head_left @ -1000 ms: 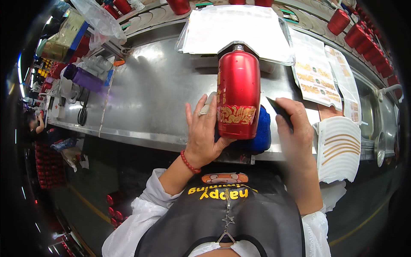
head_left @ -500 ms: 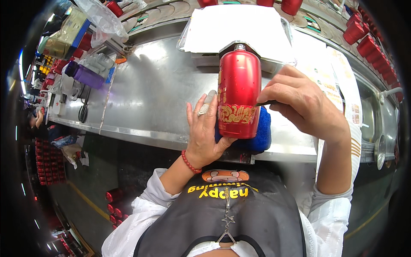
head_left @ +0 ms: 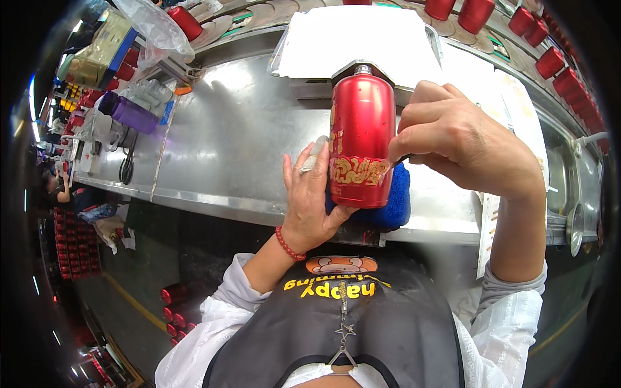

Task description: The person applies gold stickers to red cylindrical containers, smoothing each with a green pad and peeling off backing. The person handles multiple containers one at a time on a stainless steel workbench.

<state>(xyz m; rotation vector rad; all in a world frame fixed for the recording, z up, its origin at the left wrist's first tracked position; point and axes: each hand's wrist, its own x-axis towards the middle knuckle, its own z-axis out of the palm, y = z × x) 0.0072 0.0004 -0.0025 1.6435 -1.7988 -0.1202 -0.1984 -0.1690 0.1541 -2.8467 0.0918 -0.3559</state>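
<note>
A glossy red metal bottle [head_left: 364,129] with a gold pattern band low on its side lies over the worktable, neck pointing away from me. My left hand [head_left: 307,187] holds it from the left, fingers along its side and thumb at the base end; a pale wrap covers one finger. My right hand [head_left: 456,139] is closed in a pinch at the bottle's right side, beside the gold band. A small dark flat piece, mostly hidden, shows at its fingertips. Under the bottle's base end lies a blue cloth [head_left: 398,200]. A dark rest [head_left: 357,64] stands at the neck.
Beyond the bottle lies a white sheet [head_left: 356,39] on a tray. Printed sheets [head_left: 511,123] lie to the right. Farther left are a purple bottle [head_left: 129,113] and black scissors [head_left: 127,165]. More red bottles [head_left: 475,16] stand on a conveyor at the back.
My right hand has shifted slightly right, its wrist raised more, still against the bottle's side. The red bottles on the conveyor have moved. My left hand and the held bottle stay almost in place.
</note>
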